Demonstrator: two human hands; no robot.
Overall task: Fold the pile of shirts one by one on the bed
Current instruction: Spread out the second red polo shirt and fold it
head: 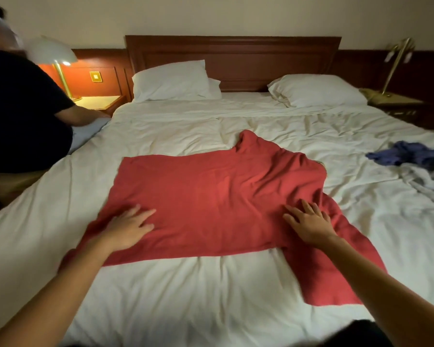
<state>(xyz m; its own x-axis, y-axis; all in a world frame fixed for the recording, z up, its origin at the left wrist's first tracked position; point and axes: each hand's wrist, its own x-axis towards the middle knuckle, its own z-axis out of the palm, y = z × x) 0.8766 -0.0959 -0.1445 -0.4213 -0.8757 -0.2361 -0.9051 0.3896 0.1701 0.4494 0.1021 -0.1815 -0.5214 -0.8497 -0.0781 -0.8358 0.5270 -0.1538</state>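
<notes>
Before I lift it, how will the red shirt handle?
Likely floppy: the red shirt lies flat with soft wrinkles, so it should sag between the left hand and right hand. Probably light, being thin. Pushed, it may bunch, as at its right side.

A red cotton shirt (211,196) lies spread sideways across the white rumpled bed (211,291). The left hand (129,227) and the right hand (308,222) both press flat upon it, fingers spread. A heap of blue and white clothes (419,166) sits near the bed's right edge.

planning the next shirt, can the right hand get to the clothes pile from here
Probably yes, with a lean: the right hand rests flat on the red shirt, and only bare sheet lies between it and the clothes pile.
</notes>
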